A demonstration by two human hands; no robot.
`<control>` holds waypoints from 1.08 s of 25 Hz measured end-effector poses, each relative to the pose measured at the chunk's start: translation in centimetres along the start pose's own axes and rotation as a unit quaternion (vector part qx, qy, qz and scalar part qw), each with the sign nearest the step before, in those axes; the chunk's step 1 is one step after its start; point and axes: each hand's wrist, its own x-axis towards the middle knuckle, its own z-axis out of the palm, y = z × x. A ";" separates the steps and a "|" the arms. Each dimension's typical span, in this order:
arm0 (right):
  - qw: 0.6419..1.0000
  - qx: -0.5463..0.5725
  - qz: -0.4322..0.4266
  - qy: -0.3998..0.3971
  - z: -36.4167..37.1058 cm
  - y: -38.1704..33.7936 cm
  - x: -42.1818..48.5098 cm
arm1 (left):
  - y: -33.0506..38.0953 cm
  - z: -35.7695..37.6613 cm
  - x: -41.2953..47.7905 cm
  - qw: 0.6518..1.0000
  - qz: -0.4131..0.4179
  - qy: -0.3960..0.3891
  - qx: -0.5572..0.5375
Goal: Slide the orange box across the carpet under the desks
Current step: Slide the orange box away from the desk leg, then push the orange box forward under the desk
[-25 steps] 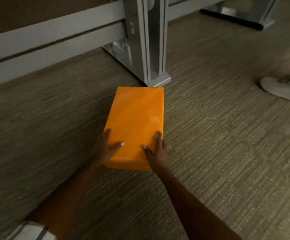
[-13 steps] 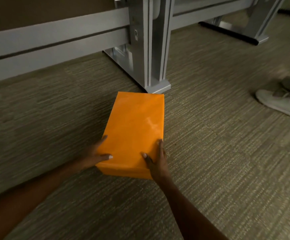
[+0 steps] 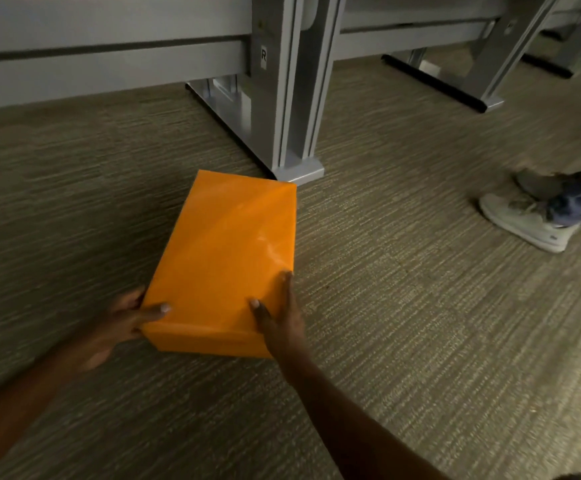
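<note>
An orange box (image 3: pixel 226 251) lies flat on the olive carpet (image 3: pixel 403 323), its long side running away from me and tilted a little to the right. My left hand (image 3: pixel 122 320) clasps its near left corner, thumb on the lid and fingers down the side. My right hand (image 3: pixel 280 318) presses on the near right corner, thumb on top and fingers along the right edge. The far right corner of the box sits just short of the foot of a grey desk leg (image 3: pixel 296 98).
Grey desk rails (image 3: pixel 109 53) run along the back at low height. A second desk leg with a black-edged foot (image 3: pixel 462 88) stands at the back right. Another person's white sneaker (image 3: pixel 528 221) and trouser leg are on the carpet at the right.
My left hand has slipped from the lid to the box's near left corner. The box has turned slightly, its near end swinging left, and it sits a little closer to me.
</note>
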 end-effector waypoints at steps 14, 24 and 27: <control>0.975 -0.036 -0.125 -0.183 12.5 -4.7 0.4 | -4.6 -10.8 -11.2 0.983 0.023 0.179 -0.032; 0.886 -0.313 -0.287 -0.187 18.9 -2.2 -1.6 | -8.1 -13.4 -15.8 0.885 0.000 0.179 0.430; 0.816 -0.386 -0.394 -0.172 18.4 -1.7 -1.7 | -8.0 -12.6 -15.9 0.860 0.007 0.116 0.496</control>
